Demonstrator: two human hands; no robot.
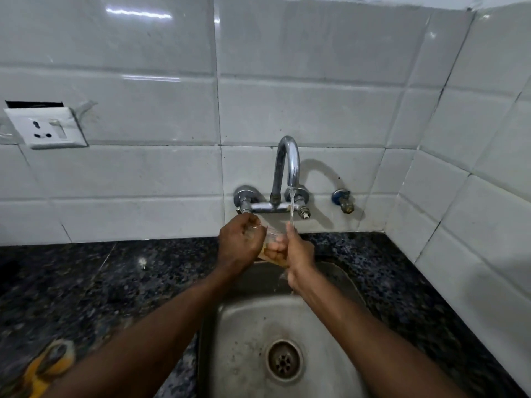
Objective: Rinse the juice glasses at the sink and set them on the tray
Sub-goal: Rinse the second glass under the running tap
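Note:
Both my hands hold one clear juice glass over the back of the steel sink, just left of the running stream. My left hand grips the glass near its upper end. My right hand wraps the lower end, where yellowish liquid shows, and the water from the chrome tap lands on its fingertips. The glass lies tilted between the hands and is mostly hidden by them. A glass with orange juice stands blurred at the bottom left on the counter. No tray is in view.
Dark speckled granite counter runs on both sides of the sink. White tiled walls meet in a corner at the right. A wall socket sits at the left, a small blue-collared valve right of the tap. The drain lies in the basin.

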